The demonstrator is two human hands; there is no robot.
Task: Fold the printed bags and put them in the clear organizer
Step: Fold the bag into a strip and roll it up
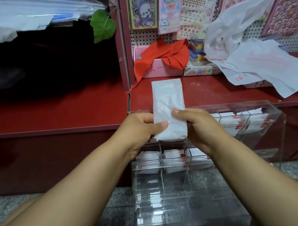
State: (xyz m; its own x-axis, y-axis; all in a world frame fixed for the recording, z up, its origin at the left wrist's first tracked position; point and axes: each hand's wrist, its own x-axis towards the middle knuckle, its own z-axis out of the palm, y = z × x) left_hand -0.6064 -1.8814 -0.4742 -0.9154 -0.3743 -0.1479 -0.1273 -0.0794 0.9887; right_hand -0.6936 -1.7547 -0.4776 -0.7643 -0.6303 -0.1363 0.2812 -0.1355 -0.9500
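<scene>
Clear acrylic organizer (pixel 266 115), frame centre-right: several compartments hold folded white bags (pixel 236 122). Left hand (pixel 141 126) and right hand (pixel 198 126) fingers pinch a thin, crinkled folded strip (pixel 167 104).

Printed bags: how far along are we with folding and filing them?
Done: folded bags already sit in several compartments of the clear organizer. In hand: left hand and right hand pinch a long folded strip above it. Left: unfolded bags lie on the red shelf; lower compartments look empty.

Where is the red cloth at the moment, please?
The red cloth lies draped over a pink box at the back of the red shelf, behind the folded bag.
</scene>
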